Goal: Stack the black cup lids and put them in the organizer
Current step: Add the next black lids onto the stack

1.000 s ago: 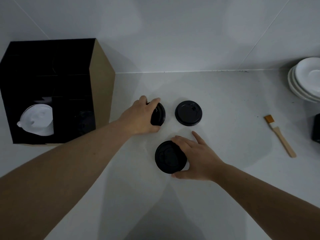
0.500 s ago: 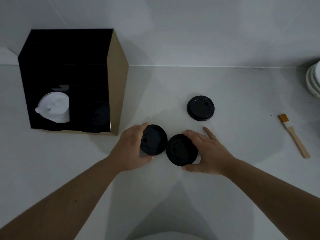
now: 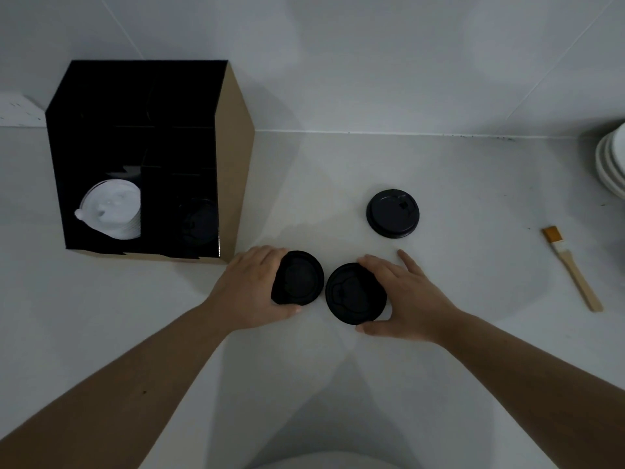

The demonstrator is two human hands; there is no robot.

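Note:
Three black cup lids lie on the white counter. My left hand grips the left lid by its left edge. Beside it, my right hand grips the middle lid from the right; the two lids sit almost touching. The third lid lies alone farther back to the right. The black cardboard organizer stands at the left, with white lids in its left compartment and dark lids faintly visible in the right one.
A small wooden-handled brush lies on the counter to the right. Stacked white plates sit at the far right edge. The white tiled wall runs behind the counter.
My left hand drew its lid toward me from beside the far lid, down next to the lid under my right hand. Since half a second ago the hands have hardly moved.

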